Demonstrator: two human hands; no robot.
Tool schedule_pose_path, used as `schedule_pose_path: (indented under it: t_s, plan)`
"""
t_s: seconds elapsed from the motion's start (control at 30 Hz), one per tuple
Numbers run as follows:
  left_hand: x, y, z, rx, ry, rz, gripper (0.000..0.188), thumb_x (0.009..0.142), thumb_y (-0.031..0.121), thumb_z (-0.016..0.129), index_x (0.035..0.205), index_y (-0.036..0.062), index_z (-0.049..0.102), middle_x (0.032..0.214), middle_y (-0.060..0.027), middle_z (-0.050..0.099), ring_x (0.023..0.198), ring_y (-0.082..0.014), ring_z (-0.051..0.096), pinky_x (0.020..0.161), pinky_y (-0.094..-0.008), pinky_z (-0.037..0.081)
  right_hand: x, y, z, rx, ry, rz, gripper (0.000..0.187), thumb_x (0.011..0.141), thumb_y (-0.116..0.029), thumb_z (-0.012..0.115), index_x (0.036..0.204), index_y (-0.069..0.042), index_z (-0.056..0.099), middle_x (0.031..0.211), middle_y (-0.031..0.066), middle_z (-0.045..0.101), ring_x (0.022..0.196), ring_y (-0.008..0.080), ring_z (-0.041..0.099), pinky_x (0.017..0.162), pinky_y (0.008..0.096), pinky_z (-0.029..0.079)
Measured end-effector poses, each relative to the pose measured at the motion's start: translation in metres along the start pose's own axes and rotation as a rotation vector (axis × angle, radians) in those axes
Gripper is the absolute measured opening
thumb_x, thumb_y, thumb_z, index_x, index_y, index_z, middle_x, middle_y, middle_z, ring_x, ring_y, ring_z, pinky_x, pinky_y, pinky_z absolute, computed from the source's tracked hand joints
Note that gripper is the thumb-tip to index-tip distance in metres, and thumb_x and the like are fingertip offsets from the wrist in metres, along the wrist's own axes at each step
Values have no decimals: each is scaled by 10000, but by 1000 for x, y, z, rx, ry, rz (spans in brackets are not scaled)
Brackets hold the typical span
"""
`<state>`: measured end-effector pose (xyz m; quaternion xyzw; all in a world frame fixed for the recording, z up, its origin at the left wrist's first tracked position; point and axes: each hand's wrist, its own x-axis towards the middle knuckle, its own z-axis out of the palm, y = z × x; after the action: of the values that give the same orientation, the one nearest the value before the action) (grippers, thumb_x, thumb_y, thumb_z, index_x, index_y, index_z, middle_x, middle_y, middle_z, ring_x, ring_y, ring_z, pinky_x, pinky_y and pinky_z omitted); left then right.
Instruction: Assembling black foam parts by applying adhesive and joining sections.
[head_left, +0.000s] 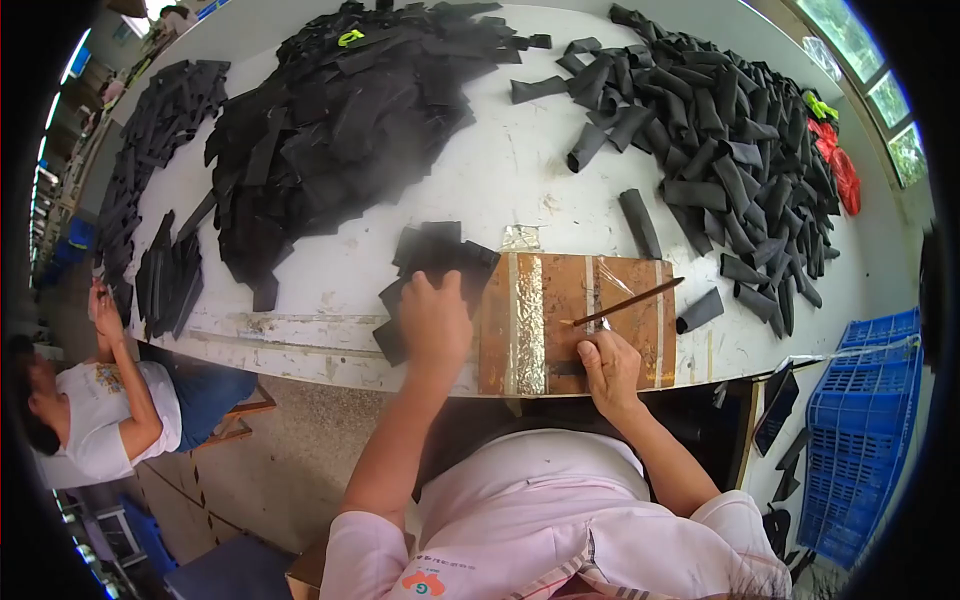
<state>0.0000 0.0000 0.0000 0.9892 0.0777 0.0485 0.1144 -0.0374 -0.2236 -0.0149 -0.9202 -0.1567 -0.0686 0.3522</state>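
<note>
Pinching a thin stick, the right hand; left hand closed over black pieces.

From my feed, my left hand covers the near part of the small black stack, so I cannot tell how many pieces it presses. My right hand hides the near end of the thin stick and the dark strip under its fingers. The blue crate runs off into the dark rim at right. The seated person at left is partly cut by the rim.
</note>
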Motion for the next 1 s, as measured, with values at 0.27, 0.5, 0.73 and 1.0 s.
schedule_pose_path:
  t_s: [0.27,0.5,0.73,1.0]
  plan:
    - [11,-23,-3,-336,327,77,85,737,79,596,753,-4,590,736,-153,566,659,-278,572,587,-351,458,1,-3,3,62,102,31,241,864,-171,468,682,-15,489,611,141,468,565,315,485,509,367,368]
    - [10,-43,-50,-1047,307,-256,158,799,108,565,740,-39,553,660,-92,577,572,-147,546,532,-275,423,-3,4,2,58,98,-1,272,880,-187,443,680,-7,480,600,144,443,548,315,462,498,364,351]
    - [-20,-40,-65,-1616,-58,-328,167,793,168,591,738,13,557,660,-40,561,582,-91,505,551,-214,409,1,-3,3,108,87,75,336,893,-255,421,686,0,492,600,138,479,563,302,491,515,356,370]
    - [-42,-25,-61,-1582,-89,-218,305,837,195,565,589,54,456,563,22,473,516,-25,424,464,-187,379,3,-6,5,119,88,69,343,903,-248,408,685,4,489,611,132,489,563,287,496,520,341,372]
